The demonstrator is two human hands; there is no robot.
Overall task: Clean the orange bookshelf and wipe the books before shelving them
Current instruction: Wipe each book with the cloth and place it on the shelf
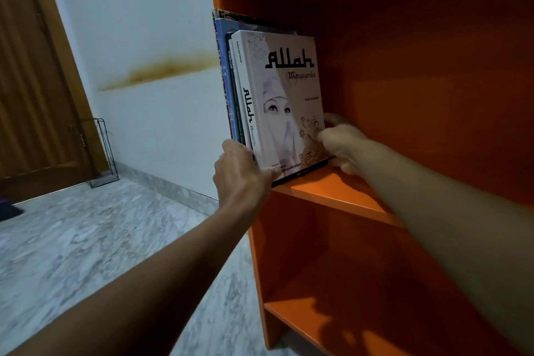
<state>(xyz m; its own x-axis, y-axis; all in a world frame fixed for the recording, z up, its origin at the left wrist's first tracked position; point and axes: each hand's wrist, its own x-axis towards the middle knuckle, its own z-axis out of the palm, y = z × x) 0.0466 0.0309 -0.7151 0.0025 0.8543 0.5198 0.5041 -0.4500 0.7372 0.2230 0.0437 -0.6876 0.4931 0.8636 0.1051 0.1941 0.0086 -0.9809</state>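
The orange bookshelf (332, 193) fills the right side. At the left end of its middle shelf, several books (224, 72) stand upright. The outermost is a white book (289, 89) with "Allah" in black on its cover and spine. My left hand (239, 173) grips the bottom of the spines, its thumb lying on the white book's lower cover. My right hand (344, 144) pinches the white book's far lower corner, thumb on the cover and fingers behind the edge. No cloth is in view.
The shelf boards above and below hold nothing that I can see. Left of the bookshelf is a white wall with a brown stain (161, 71). A wire rack (104, 153) stands by a wooden door (34, 81) on the marble floor (101, 240).
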